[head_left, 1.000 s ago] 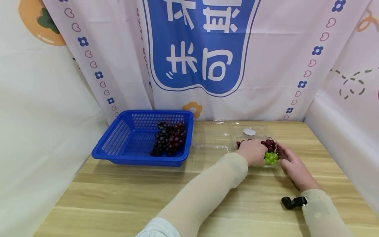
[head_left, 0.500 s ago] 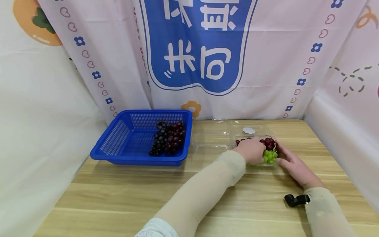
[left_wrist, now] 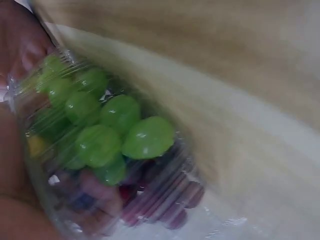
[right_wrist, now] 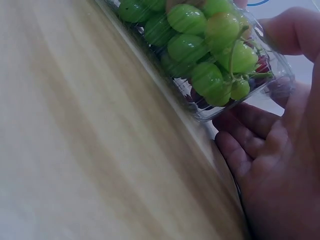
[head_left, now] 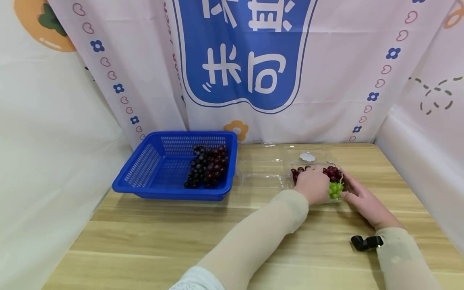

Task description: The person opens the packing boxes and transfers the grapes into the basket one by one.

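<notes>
A clear plastic box [head_left: 335, 200] on the table holds a bunch of green grapes [head_left: 335, 190] at the front and dark red grapes [head_left: 332, 172] behind. My left hand [head_left: 313, 186] reaches down into it from above. In the left wrist view, its fingers [left_wrist: 102, 197] show through the plastic among the grapes; whether they pinch or press is unclear. My right hand [head_left: 366, 205] holds the box's right end. The right wrist view shows the thumb [right_wrist: 295, 31] at the rim and the other fingers [right_wrist: 245, 132] curled below the corner.
Left of the box stands a blue plastic basket [head_left: 145, 189] with black grapes [head_left: 197, 167] and red grapes [head_left: 216, 165] at its right side. Clear plastic lids or trays [head_left: 262, 167] lie between basket and box. A printed curtain [head_left: 326, 88] hangs behind the table.
My left hand has shifted slightly at the box, and more red grapes show to its left. My right hand stays at the right end. The head view has moved a little.
</notes>
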Demonstrator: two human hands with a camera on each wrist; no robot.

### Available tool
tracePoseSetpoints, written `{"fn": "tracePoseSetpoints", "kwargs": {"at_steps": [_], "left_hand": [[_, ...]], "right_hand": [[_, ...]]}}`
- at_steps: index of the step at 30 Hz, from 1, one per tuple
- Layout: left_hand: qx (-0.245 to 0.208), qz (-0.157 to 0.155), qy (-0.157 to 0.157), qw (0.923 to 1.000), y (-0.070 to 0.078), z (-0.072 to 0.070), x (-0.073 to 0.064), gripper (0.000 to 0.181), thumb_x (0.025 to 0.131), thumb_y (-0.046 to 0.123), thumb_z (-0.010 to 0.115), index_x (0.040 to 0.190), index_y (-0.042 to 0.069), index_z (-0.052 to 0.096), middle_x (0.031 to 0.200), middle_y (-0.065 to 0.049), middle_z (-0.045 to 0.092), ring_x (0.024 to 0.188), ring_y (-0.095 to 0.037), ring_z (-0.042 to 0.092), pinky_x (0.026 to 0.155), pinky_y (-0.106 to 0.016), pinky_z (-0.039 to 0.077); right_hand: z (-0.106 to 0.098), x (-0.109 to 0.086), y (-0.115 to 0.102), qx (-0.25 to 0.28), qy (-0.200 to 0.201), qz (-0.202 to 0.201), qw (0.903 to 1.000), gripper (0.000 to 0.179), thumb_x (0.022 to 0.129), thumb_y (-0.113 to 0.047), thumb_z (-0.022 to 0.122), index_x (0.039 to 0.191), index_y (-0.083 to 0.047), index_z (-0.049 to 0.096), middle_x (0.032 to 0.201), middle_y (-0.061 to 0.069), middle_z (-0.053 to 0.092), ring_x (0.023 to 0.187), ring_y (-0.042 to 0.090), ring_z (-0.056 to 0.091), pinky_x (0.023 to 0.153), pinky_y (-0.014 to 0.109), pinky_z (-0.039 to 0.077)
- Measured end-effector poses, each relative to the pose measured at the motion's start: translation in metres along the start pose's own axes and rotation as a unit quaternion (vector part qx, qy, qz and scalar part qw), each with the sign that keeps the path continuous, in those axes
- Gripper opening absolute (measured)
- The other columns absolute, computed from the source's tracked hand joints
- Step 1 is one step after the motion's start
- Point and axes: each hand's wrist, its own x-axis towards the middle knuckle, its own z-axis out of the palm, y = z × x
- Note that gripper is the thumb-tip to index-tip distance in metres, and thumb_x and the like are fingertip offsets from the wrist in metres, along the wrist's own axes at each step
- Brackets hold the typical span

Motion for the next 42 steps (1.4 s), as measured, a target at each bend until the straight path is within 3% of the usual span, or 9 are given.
{"fn": "tracePoseSetpoints", "kwargs": {"at_steps": [4,6,9,13,20,26,29,35,42], "left_hand": [[-0.029,-0.004,0.002,0.9996,-0.005,0.004,0.0,0.028,0.091,0.046,0.066,0.117,0.035,0.069,0.128,0.009,0.051,0.1,-0.015,0.053,0.076,-0.034,0.05],[-0.042,-0.003,-0.004,0.9991,-0.008,0.003,0.0,0.035,0.093,0.046,0.065,0.125,0.033,0.067,0.129,0.009,0.05,0.1,-0.014,0.053,0.078,-0.033,0.049],[-0.069,-0.005,-0.008,0.9975,-0.012,0.002,-0.002,0.044,0.095,0.046,0.062,0.137,0.031,0.062,0.127,0.009,0.049,0.098,-0.012,0.054,0.08,-0.03,0.049],[-0.158,-0.01,-0.004,0.9875,-0.019,0.001,-0.006,0.049,0.099,0.043,0.059,0.146,0.029,0.056,0.128,0.009,0.05,0.094,-0.008,0.056,0.081,-0.026,0.049],[-0.303,-0.021,0.006,0.9527,-0.027,0.0,-0.013,0.045,0.099,0.035,0.062,0.143,0.029,0.059,0.129,0.009,0.051,0.092,-0.005,0.055,0.079,-0.024,0.048],[-0.397,-0.011,0.035,0.9172,-0.035,-0.001,-0.015,0.048,0.099,0.027,0.063,0.146,0.023,0.057,0.132,0.005,0.056,0.107,-0.007,0.056,0.09,-0.027,0.049],[-0.432,0.0,0.054,0.9004,-0.038,-0.002,-0.015,0.039,0.1,0.025,0.06,0.138,0.019,0.062,0.13,0.005,0.059,0.11,-0.008,0.055,0.092,-0.028,0.048],[-0.531,-0.05,0.069,0.8433,-0.036,-0.009,-0.022,0.034,0.101,0.028,0.058,0.134,0.025,0.06,0.12,0.008,0.062,0.089,-0.01,0.058,0.077,-0.032,0.051],[-0.524,-0.105,0.103,0.8387,-0.032,-0.019,-0.031,0.042,0.1,0.03,0.059,0.141,0.026,0.054,0.118,0.008,0.062,0.083,-0.012,0.057,0.072,-0.033,0.051]], "right_hand": [[0.001,0.001,0.0,0.008,-0.006,-0.013,0.9999,0.077,0.103,-0.021,0.057,0.165,-0.02,0.01,0.168,0.015,0.01,0.149,0.045,0.014,0.107,0.008,0.02],[0.001,0.0,0.0,0.01,-0.007,-0.014,0.9998,0.077,0.104,-0.021,0.056,0.165,-0.02,0.01,0.168,0.015,0.01,0.15,0.043,0.013,0.108,0.009,0.019],[0.001,-0.001,0.0,0.009,-0.005,-0.007,0.9999,0.077,0.104,-0.024,0.056,0.165,-0.02,0.009,0.168,0.015,0.01,0.15,0.041,0.01,0.121,0.035,0.015],[-0.001,-0.002,0.001,-0.005,-0.001,0.014,0.9999,0.08,0.103,-0.027,0.056,0.164,-0.017,0.006,0.167,0.022,0.005,0.149,0.05,0.005,0.114,0.069,0.005],[-0.002,-0.004,0.0,-0.01,-0.002,0.023,0.9997,0.082,0.102,-0.03,0.058,0.164,-0.021,0.005,0.166,0.023,0.004,0.148,0.052,0.005,0.114,0.069,0.006],[0.001,-0.002,0.0,-0.016,-0.014,-0.005,0.9998,0.083,0.101,-0.024,0.062,0.164,-0.028,0.008,0.165,0.021,0.018,0.147,0.044,0.019,0.119,0.034,0.018],[0.001,-0.001,-0.001,-0.017,-0.016,-0.006,0.9997,0.085,0.101,-0.024,0.062,0.164,-0.025,0.004,0.165,0.024,0.015,0.147,0.046,0.017,0.12,0.046,0.015],[-0.002,0.0,-0.003,-0.006,-0.015,0.026,0.9995,0.092,0.101,-0.03,0.062,0.163,-0.015,-0.004,0.166,0.024,-0.001,0.149,0.048,0.002,0.114,0.069,0.006],[-0.002,0.001,-0.004,0.007,-0.01,0.022,0.9997,0.093,0.1,-0.028,0.063,0.164,-0.014,-0.002,0.167,0.021,-0.001,0.15,0.047,0.001,0.114,0.069,0.005]]}}
